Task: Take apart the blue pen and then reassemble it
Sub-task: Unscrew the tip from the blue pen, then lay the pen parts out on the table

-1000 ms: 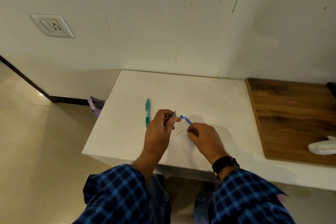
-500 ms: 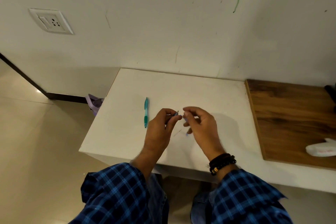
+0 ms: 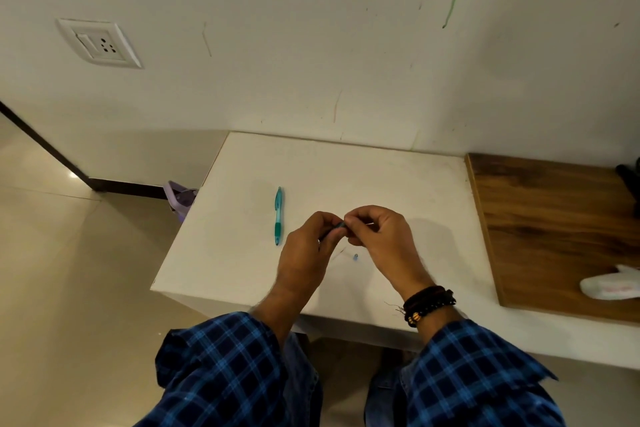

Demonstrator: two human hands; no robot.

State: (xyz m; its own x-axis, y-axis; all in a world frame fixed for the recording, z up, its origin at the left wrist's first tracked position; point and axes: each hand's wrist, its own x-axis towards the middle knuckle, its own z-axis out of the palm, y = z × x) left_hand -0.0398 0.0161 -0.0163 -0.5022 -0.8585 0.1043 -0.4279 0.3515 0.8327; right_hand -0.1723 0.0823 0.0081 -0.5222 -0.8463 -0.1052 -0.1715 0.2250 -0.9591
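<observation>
Pinching together above the white table (image 3: pixel 381 184), the fingertips of both hands meet around a small dark piece of the blue pen (image 3: pixel 340 226). The left hand (image 3: pixel 306 253) has thumb and forefinger closed on the near end of that piece, which shows as a short dark stub slanting up and to the right. The right hand (image 3: pixel 381 236) curls its fingers closed over the far end, thumb and forefinger touching those of the left. How much of the pen is hidden inside either fist cannot be told, and the part in the right hand is covered.

The piece's long axis runs roughly from one hand to the other, so joining or parting the halves looks like a push or pull along that line, probably with a twist. Both hands are equally near it.

Just below the right hand, a tiny blue part (image 3: pixel 355 257) lies loose on the table, and beside it a thin straight sliver (image 3: pixel 338 254), perhaps the refill, points toward the left wrist. The right hand is nearer to both.

Farther left, a teal pen (image 3: pixel 278 217) lies whole, pointing away from the person, well apart from the hands.
</observation>
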